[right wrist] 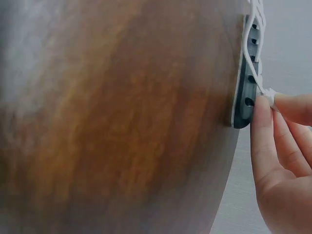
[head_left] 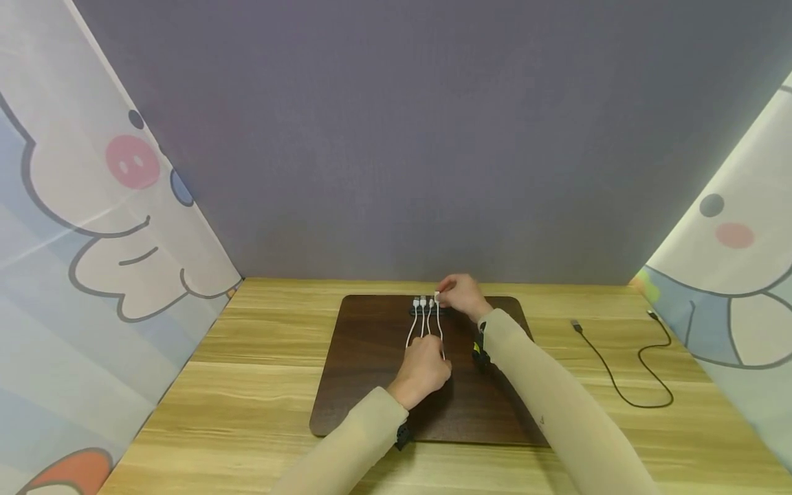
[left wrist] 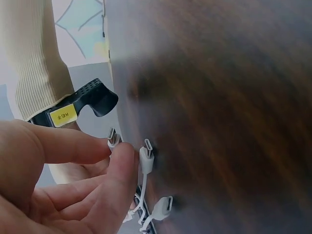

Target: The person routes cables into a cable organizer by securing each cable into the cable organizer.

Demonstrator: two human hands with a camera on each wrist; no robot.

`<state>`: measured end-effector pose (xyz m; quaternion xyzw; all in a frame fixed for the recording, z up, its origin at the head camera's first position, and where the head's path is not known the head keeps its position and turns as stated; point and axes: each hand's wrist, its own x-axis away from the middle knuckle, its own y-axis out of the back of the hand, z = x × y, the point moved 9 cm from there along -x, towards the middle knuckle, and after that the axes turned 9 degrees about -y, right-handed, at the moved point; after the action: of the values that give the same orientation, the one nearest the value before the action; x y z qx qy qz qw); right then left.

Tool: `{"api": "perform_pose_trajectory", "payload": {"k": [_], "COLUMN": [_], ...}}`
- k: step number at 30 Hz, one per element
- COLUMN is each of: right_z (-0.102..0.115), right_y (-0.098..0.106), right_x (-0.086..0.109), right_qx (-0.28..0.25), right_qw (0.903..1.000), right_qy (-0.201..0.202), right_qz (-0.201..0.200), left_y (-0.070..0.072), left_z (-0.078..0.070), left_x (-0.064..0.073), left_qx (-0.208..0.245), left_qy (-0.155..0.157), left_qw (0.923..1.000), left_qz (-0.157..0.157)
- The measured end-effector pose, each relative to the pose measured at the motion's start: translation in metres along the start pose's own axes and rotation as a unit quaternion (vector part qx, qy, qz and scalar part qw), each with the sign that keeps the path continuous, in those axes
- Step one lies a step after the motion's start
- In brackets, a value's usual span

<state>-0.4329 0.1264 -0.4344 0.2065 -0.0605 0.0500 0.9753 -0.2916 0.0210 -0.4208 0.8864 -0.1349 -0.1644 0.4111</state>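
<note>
My left hand (head_left: 423,368) pinches a white cable's USB-C plug (left wrist: 113,139) between thumb and finger, low over the dark wooden board (head_left: 365,371). Two more white USB-C plugs, one upright (left wrist: 146,161) and one tilted (left wrist: 162,208), lie beside those fingers. At the board's far edge my right hand (head_left: 463,295) pinches the white end of a cable (right wrist: 269,98), next to a black slotted cable holder (right wrist: 246,73). Several white cables (head_left: 416,323) run from the holder toward my left hand. How far each cable sits in its slot cannot be told.
To the right on the light wood table (head_left: 260,385) lies a loose black USB cable (head_left: 619,388). A grey panel (head_left: 396,137) stands behind the table, and cartoon-printed sheets (head_left: 124,275) hang at both sides.
</note>
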Motion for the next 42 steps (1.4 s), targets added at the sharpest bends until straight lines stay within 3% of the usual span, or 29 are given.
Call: {"api": "perform_pose_trajectory", "payload": {"k": [11, 23, 32, 42], "right_z": [0.005, 0.004, 0.005, 0.008], "right_y": [-0.001, -0.003, -0.003, -0.004], "right_x": [0.002, -0.002, -0.004, -0.004], "right_qx": [0.064, 0.144, 0.156, 0.173], "right_qw": [0.9978, 0.9881, 0.9858, 0.9833], "right_qy": [0.016, 0.038, 0.042, 0.040], "right_qz": [-0.011, -0.036, -0.046, -0.040], "left_y": [-0.002, -0.003, -0.003, -0.013], "left_z": [-0.002, -0.002, 0.001, 0.004], "left_x": [-0.001, -0.006, -0.008, -0.009], "left_qx": [-0.007, -0.013, 0.002, 0.015], "left_qy": [0.005, 0.000, 0.016, 0.040], "left_qw": [0.9999, 0.9996, 0.9994, 0.9962], "left_qz": [0.007, 0.027, 0.032, 0.076]}}
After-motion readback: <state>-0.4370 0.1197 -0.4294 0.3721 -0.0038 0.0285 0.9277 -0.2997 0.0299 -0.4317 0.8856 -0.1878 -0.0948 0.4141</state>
